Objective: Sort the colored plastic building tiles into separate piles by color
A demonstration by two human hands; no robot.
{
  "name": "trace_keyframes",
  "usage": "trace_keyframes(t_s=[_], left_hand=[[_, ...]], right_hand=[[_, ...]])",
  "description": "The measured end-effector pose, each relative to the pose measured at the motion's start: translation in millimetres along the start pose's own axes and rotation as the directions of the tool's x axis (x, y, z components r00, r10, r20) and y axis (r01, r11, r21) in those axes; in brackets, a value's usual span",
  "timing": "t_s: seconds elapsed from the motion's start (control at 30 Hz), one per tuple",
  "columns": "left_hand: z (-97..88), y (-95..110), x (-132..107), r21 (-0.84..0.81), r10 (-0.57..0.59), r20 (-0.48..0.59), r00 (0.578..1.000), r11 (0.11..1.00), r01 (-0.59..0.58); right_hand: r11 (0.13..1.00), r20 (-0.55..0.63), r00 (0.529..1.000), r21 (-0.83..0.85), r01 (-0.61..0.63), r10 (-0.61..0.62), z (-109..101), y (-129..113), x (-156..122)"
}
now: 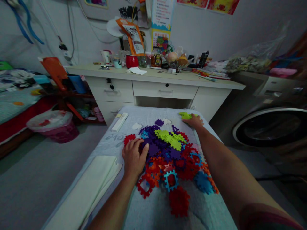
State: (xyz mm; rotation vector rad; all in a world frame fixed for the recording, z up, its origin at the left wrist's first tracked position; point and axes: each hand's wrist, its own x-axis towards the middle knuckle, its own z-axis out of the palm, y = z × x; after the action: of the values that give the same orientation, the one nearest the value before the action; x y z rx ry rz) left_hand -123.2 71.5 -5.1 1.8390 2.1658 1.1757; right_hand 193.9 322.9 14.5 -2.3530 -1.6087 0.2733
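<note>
A pile of flat toothed interlocking plastic pieces [153, 148] in purple, red, orange, blue and yellow-green lies on a cloth-covered table [199, 214]. Along the pile's left side rests my left hand [133, 156], thumb apart from the fingers, next to a red piece [129, 139]. At the far right corner of the table, my right hand [194, 122] has its thumb and fingers around yellow-green interlocking pieces [185, 115]. More yellow-green pieces [170, 139] lie loosely on top of the pile. Nearest me are a red stack [179, 202] and a blue square frame [171, 180].
A white box-like strip [120, 122] and a folded white cloth [93, 179] lie on the table's left. Beyond stands a cluttered white desk [165, 91]. A washing machine [271, 105] is at the right, a pink bin [56, 127] at the left.
</note>
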Motion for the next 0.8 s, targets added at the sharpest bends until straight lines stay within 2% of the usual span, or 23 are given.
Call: trace_keyframes(t_s=[0.2,0.37,0.63,0.8], left_hand=[[-0.1,2,0,0.009,0.002,-0.005,1.000,1.000,-0.002],[-0.2,2,1,0.007,0.012,-0.006,1.000,1.000,-0.012],[-1.0,3,1,0.015,0.007,-0.007,1.000,1.000,-0.007],[-3.0,5,1,0.010,-0.002,-0.003,1.000,1.000,0.002]], right_hand=[[0.990,-0.103,0.986,-0.066,0.122,-0.128,2,3,-14],[0.969,-0.178,0.953,-0.072,0.237,-0.246,1,17,-27],[0.899,-0.274,0.860,-0.041,0.437,-0.430,-3,46,-42],[0.835,-0.306,0.800,0.029,0.550,-0.516,-13,43,-62]])
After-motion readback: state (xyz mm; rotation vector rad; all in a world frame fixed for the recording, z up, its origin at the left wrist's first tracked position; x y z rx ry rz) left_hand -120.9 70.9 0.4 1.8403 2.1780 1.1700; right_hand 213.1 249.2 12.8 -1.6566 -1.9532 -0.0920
